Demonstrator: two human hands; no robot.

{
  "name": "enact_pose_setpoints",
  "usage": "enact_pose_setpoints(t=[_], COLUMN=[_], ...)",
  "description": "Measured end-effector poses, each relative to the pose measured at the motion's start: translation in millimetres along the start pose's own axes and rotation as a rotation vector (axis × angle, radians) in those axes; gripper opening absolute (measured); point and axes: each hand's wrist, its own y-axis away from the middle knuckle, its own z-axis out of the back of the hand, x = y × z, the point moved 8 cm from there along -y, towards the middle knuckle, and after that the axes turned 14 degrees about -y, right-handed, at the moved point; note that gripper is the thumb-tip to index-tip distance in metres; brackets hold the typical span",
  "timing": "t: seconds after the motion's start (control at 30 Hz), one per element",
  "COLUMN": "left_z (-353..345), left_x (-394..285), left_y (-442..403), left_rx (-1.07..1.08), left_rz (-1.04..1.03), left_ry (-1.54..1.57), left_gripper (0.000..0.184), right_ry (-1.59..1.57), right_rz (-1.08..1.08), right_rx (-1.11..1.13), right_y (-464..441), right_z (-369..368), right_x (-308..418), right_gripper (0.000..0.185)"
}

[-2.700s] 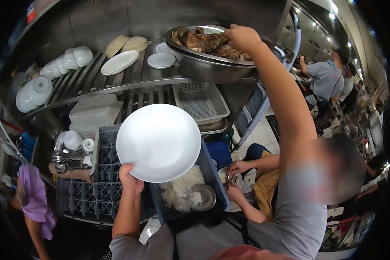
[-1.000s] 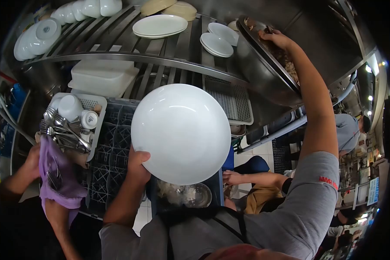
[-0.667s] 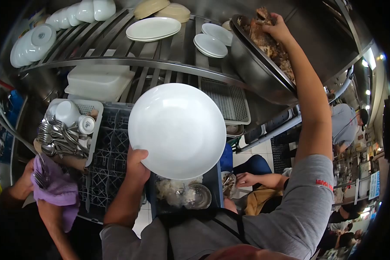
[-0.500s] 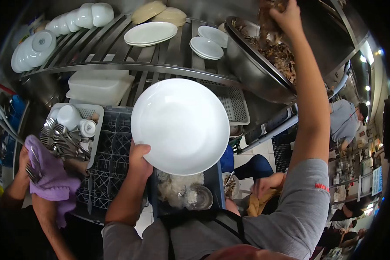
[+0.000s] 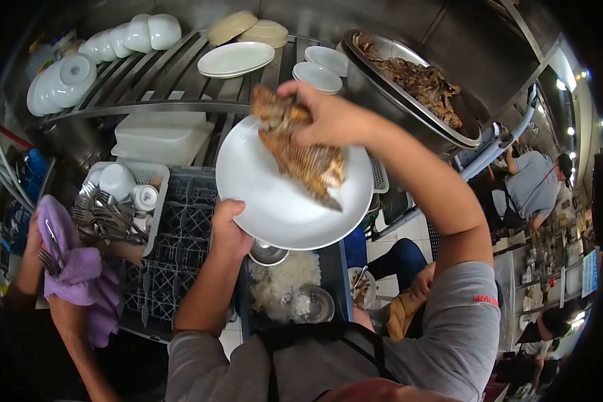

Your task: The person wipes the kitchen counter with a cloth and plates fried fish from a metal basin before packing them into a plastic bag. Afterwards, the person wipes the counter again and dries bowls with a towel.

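My left hand [image 5: 229, 231] grips the near left edge of a large round white plate [image 5: 248, 177], thumb on top of the rim. Over the plate, my right hand [image 5: 328, 120] is closed around a browned fried fish [image 5: 305, 161] with ridged, crisp-looking sides. The fish hangs at a slant, its lower end over the plate; I cannot tell whether it touches the surface. At the upper right, a metal pan [image 5: 471, 142] holds a heap of similar brown fried pieces [image 5: 415, 84].
Below the plate, a bin [image 5: 344, 281] holds white rice [image 5: 285, 278] and a metal bowl [image 5: 318, 305]. White plates [image 5: 238, 59] and bowls [image 5: 70, 77] stand on the slatted shelf. At left, another person's hands hold a purple cloth [image 5: 80, 281] with forks, beside a cutlery basket [image 5: 157, 221].
My right hand has come down and left from the metal pan, bringing the fried fish over the plate. The plate has shifted slightly right and up in view.
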Motion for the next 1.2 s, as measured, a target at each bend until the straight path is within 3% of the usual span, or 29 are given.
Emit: enact_pose_setpoints(t=[0.1, 0.2, 0.33, 0.4, 0.47, 0.53, 0.6, 0.73, 0.83, 1.0, 1.13, 1.2], left_z=[3.3, 7.2, 22.0, 23.6, 29.1, 33.1, 32.3, 34.7, 34.6, 35.8, 31.8, 30.6], left_x=[1.3, 0.6, 3.6, 1.5, 1.6, 2.1, -0.7, 0.2, 0.4, 7.3, 9.5, 12.2], left_y=[2.2, 1.9, 1.9, 2.3, 1.8, 1.6, 1.4, 0.5, 0.3, -2.2, -4.2, -5.6], left_rx=[-0.009, -0.018, -0.066, -0.074, -0.082, -0.089, -0.084, -0.079, -0.092, -0.090, -0.066, -0.063], left_rz=[0.006, 0.004, 0.002, -0.012, 0.003, 0.023, 0.013, 0.013, 0.019, 0.024, 0.039, 0.043], left_ry=[-0.003, -0.006, -0.033, -0.035, -0.024, -0.013, -0.025, -0.019, -0.038, -0.051, -0.030, -0.014], left_gripper=[0.062, 0.061, 0.060, 0.058, 0.061, 0.062, 0.062, 0.063, 0.064, 0.064, 0.065, 0.065], right_ry=[0.351, 0.484, 0.723, 1.068, 1.251, 0.876, 0.681, 0.317, 0.322, 0.556, 0.357, 0.370], right_rz=[-0.119, 0.020, 0.046, 0.069, -0.634, -0.905, -0.973, -1.075, -1.086, -0.896, -0.832, -0.763], right_rx=[-0.053, -0.050, -0.538, -0.525, -0.287, -0.650, -0.794, -0.851, -0.803, -0.674, -0.910, -1.012], right_y=[9.3, 15.8, 33.5, 44.2, 59.4, 97.4, 115.2, 125.5, 118.9, 98.6, 98.9, 94.0], right_z=[-12.7, 12.6, 145.5, 203.9, 269.7, 295.8, 311.2, 331.7, 311.2, 315.0, 332.1, 313.0], right_x=[-18.2, 21.4, 62.8, 39.1, -35.6, -48.0, -74.0, -134.8, -125.1, -121.5, -136.5, -106.8], right_gripper=[0.066, 0.058, 0.035, 0.032, 0.031, 0.043, 0.047, 0.047, 0.051, 0.043, 0.035, 0.032])
